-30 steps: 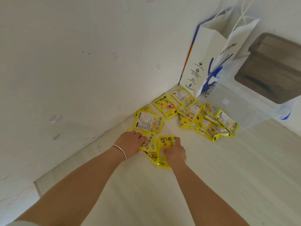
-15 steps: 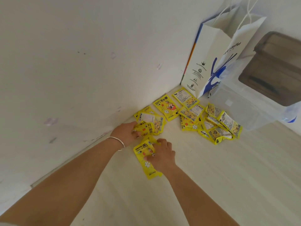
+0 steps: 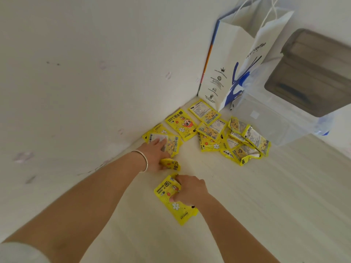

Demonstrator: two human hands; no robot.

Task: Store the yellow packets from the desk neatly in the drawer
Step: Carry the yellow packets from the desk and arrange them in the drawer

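Note:
Several yellow packets lie on the pale wooden desk [image 3: 266, 196] near the wall corner. My right hand [image 3: 190, 190] grips a small stack of yellow packets [image 3: 173, 203] at the front, fingers curled over its top edge. My left hand [image 3: 156, 155] holds a crumpled yellow packet [image 3: 171, 164] under the palm while its fingers reach onto a packet lying label-up [image 3: 171, 144]. Further back lie a face-up packet with a cartoon print [image 3: 182, 124] and a loose heap of packets [image 3: 241, 141]. No drawer is in view.
A white paper bag [image 3: 233, 59] with blue print stands in the corner. To its right sits a clear plastic box [image 3: 269, 120] with a grey lid [image 3: 311, 73]. The white wall [image 3: 85, 82] runs along the left.
My right hand has pulled its stack of packets back towards me. My left hand has picked up one packet and reached forward onto the label-up packet by the wall.

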